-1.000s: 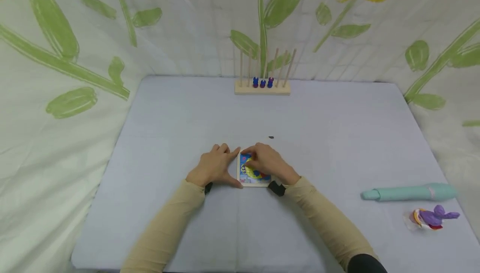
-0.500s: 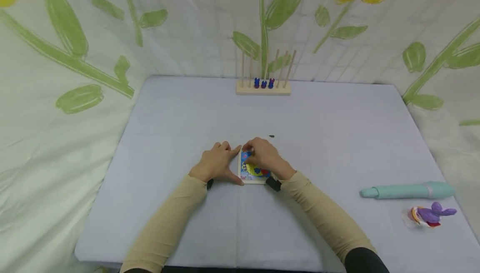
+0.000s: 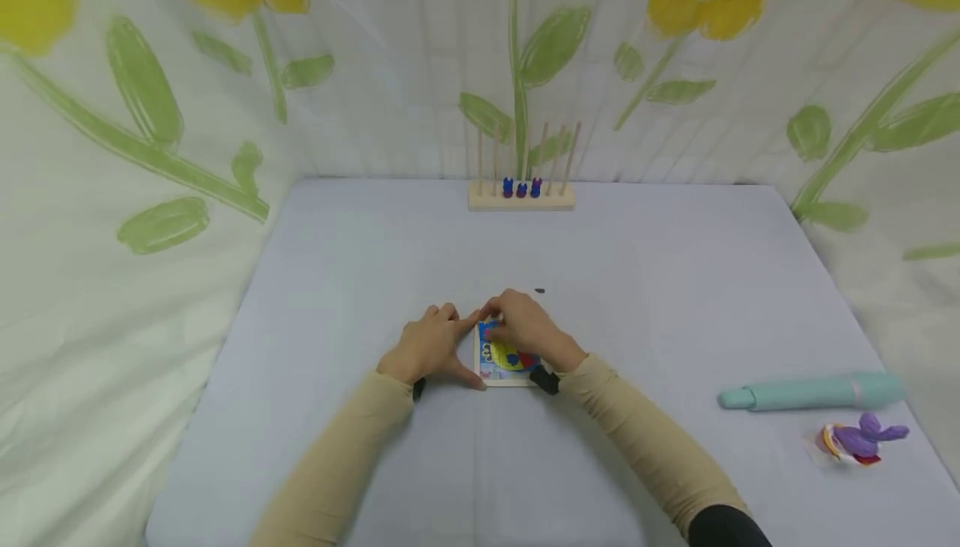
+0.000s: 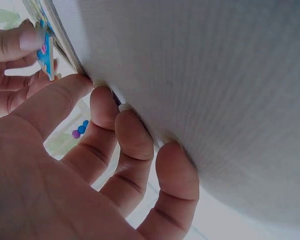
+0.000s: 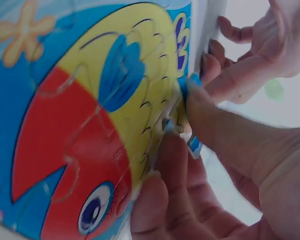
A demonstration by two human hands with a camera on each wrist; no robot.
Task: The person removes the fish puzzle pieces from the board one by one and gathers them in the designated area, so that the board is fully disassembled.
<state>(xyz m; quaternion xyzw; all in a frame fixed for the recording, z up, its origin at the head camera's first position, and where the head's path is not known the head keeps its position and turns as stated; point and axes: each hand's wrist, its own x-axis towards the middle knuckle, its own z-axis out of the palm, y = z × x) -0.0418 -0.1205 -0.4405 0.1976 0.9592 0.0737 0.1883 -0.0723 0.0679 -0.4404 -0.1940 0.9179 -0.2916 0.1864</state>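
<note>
A small jigsaw puzzle [image 3: 495, 370] with a yellow and red fish on blue lies in a light wooden frame on the table. My left hand [image 3: 431, 345] borders its left side, thumb at the near corner and index fingertip at the far one; the other fingertips rest on the table in the left wrist view. Over the far left part of the puzzle, my right hand [image 3: 528, 328] pinches a blue puzzle piece [image 4: 45, 55], tilted on edge. The fish picture [image 5: 90, 140] fills much of the right wrist view. Part of the puzzle is hidden under the right hand.
A wooden peg stand [image 3: 521, 197] with several blue and purple beads stands at the back. A small dark piece [image 3: 540, 290] lies beyond the right hand. To the right are a teal roll [image 3: 813, 393] and a purple figure [image 3: 858, 439].
The head view has tilted, so the whole scene sits lower. My right hand has shifted slightly toward the puzzle's far left corner. The left hand keeps its place along the frame.
</note>
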